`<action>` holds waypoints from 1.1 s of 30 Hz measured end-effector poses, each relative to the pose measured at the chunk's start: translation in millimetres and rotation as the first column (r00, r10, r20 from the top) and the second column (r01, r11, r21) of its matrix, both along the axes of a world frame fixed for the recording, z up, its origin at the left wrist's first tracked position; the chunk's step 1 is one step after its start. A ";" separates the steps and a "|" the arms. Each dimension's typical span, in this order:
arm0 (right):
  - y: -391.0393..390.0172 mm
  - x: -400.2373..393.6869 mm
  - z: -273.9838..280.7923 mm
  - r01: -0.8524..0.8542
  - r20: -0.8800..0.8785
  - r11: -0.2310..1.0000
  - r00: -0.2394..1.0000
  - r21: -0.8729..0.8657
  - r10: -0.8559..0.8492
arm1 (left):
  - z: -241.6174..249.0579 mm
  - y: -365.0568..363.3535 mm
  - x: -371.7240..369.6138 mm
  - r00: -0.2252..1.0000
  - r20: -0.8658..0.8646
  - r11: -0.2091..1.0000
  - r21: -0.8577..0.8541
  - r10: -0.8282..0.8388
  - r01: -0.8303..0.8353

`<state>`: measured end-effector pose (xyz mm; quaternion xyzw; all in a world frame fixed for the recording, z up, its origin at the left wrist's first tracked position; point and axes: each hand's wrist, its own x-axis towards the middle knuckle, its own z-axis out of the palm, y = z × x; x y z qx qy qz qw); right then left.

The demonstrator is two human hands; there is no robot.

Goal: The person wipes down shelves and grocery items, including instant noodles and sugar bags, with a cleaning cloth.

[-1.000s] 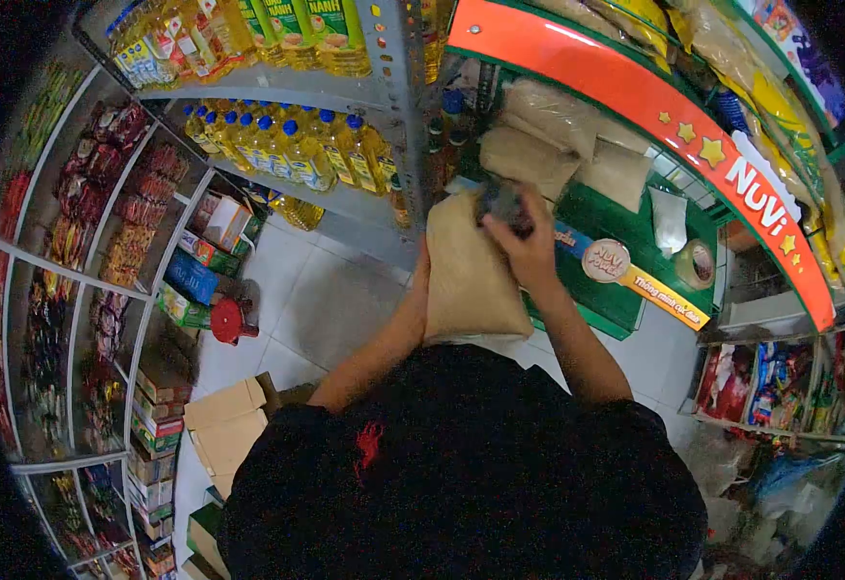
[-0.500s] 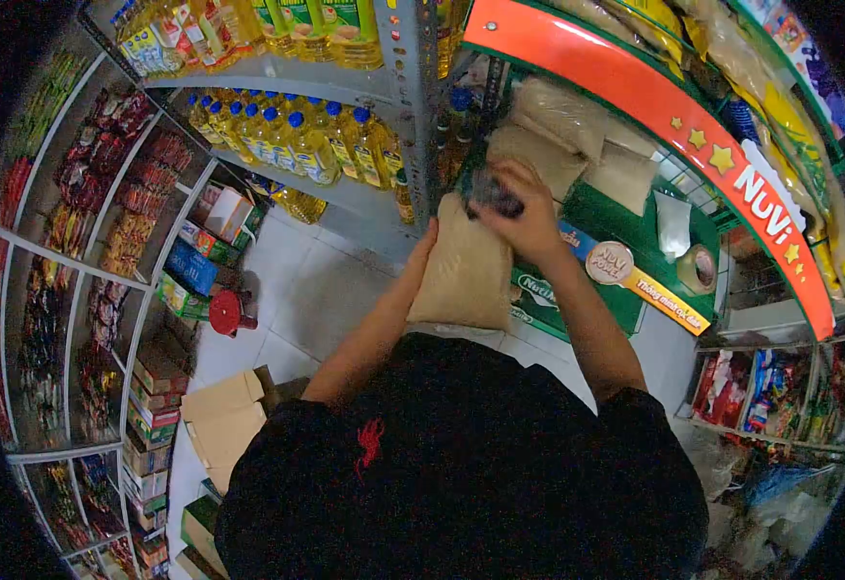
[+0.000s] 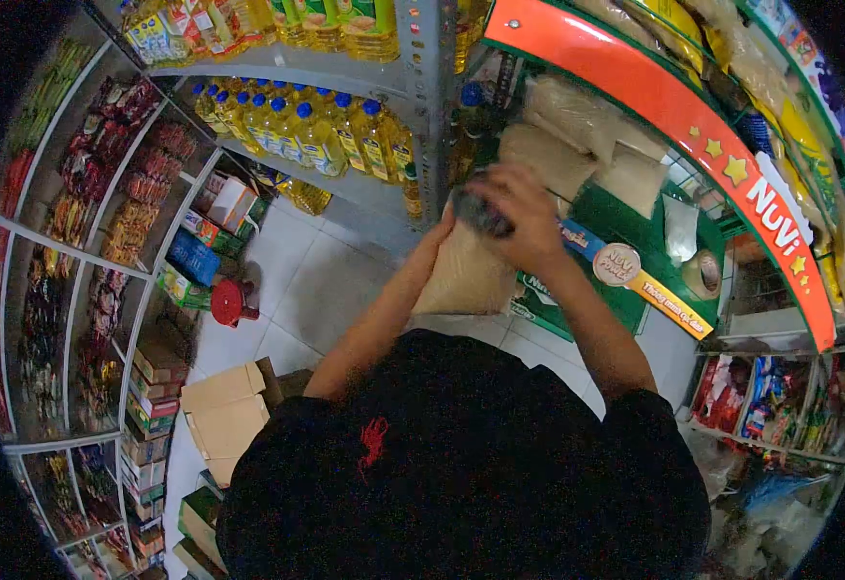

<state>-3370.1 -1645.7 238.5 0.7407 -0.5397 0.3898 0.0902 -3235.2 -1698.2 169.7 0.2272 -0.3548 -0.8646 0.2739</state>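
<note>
A clear plastic bag filled with pale tan grains [image 3: 468, 277] lies in front of me, its top end toward the shelf post. My left hand [image 3: 433, 253] lies along the bag's upper left edge, its fingertips at the top corner, closed on the bag's side. My right hand [image 3: 527, 220] is wrapped round a dark, rounded object [image 3: 481, 210] over the bag's top end. Motion blurs that object and I cannot tell its kind. It hides the bag's top and comes close to my left fingertips.
Similar filled bags [image 3: 548, 159] lie on a green shelf [image 3: 596, 217] beyond my right hand, with a tape roll [image 3: 702, 275] nearby. Oil bottles [image 3: 306, 140] line the shelves ahead. A red stool [image 3: 234, 304] and an opened carton [image 3: 224, 411] are on the floor at left.
My right hand and the dark object have moved slightly down over the bag's top end, nearer my left fingertips. The left hand stays at the bag's edge. The view has shifted slightly.
</note>
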 end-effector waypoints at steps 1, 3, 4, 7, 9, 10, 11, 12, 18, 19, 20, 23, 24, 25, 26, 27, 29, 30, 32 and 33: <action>5.1 6.6 -5.9 -0.068 -0.065 0.996 0.995 0.048 0.071 | -3.9 -3.3 1.8 1.000 -0.001 1.000 0.003 0.004 -0.004; 20.1 28.4 -22.8 -0.201 -0.022 0.959 0.977 0.201 0.210 | -20.0 -18.4 6.4 0.999 0.029 0.991 0.134 -0.033 0.029; 26.8 36.6 -31.2 -0.323 0.045 0.884 0.944 0.338 0.328 | -24.0 -21.9 8.1 0.997 0.044 0.979 0.199 -0.057 0.047; 37.1 44.8 -49.0 -0.375 0.140 0.821 0.927 0.431 0.349 | -60.5 -32.7 6.2 0.994 -0.106 0.952 0.300 -0.023 0.054; 20.4 30.6 -25.3 -0.247 0.046 0.934 0.969 0.259 0.244 | -63.3 -27.9 9.2 0.984 -0.171 0.959 0.268 -0.045 0.090; 10.2 21.7 -13.8 -0.120 -0.037 0.991 0.992 0.064 0.123 | -37.9 -16.3 13.6 0.986 -0.158 0.964 0.247 -0.059 0.097; 1.8 15.2 -8.5 -0.118 -0.036 0.991 0.992 0.065 0.120 | -21.4 -9.4 15.9 0.987 -0.147 0.970 0.221 -0.071 0.103; -5.7 9.6 -4.3 -0.019 0.083 0.998 0.996 0.066 0.013 | -18.9 -6.2 16.1 0.987 -0.147 0.970 0.222 -0.072 0.104; 39.6 41.2 -37.0 -0.161 0.203 0.982 0.969 0.094 0.139 | -3.3 -3.9 20.0 0.999 -0.054 0.985 0.172 0.010 -0.001; 50.0 45.9 -47.8 -0.223 0.159 0.962 0.967 0.155 0.198 | -17.0 -11.1 21.6 0.985 -0.164 0.954 0.284 -0.047 0.093; 56.7 45.6 -60.7 -0.215 0.161 0.964 0.968 0.157 0.190 | -13.6 -12.7 21.0 0.956 -0.278 0.903 0.382 -0.090 0.196; 68.1 38.7 -81.0 -0.247 0.139 0.966 0.962 0.081 0.234 | 0.6 -6.7 15.0 0.998 -0.067 0.951 0.308 -0.012 0.032; 67.7 39.3 -84.1 -0.233 0.139 0.969 0.965 0.081 0.220 | 4.3 -5.4 12.0 0.999 -0.039 0.961 0.275 -0.016 0.026; 65.3 42.3 -86.1 0.017 0.376 0.999 0.926 0.048 -0.034 | 7.4 -4.6 8.7 1.000 -0.012 0.971 0.240 -0.018 0.020; 63.1 42.8 -86.3 0.266 0.590 0.961 0.766 0.072 -0.256 | 10.1 -4.3 5.5 1.000 0.015 0.979 0.202 -0.018 0.015; 59.5 38.0 -83.7 0.311 0.727 0.913 0.558 0.264 -0.400 | 12.6 -4.3 2.5 0.999 0.042 0.987 0.163 -0.018 0.010; 47.0 23.5 -80.3 0.311 0.788 0.836 0.301 0.451 -0.537 | 16.4 -1.2 -8.4 0.992 0.116 0.996 0.084 -0.047 0.037; 39.6 15.1 -80.2 0.234 0.917 0.897 0.047 0.375 -0.396 | 17.3 -0.2 -13.0 0.980 0.189 0.998 0.006 -0.057 0.057; 40.0 8.2 -73.5 0.205 0.951 0.943 -0.220 0.263 -0.217 | 10.2 -2.9 -19.4 0.988 0.119 0.994 -0.018 -0.102 0.105; 43.4 4.8 -67.3 0.070 0.909 0.978 -0.386 0.198 -0.156 | 8.6 -5.2 -23.1 0.990 0.048 0.990 -0.041 -0.133 0.135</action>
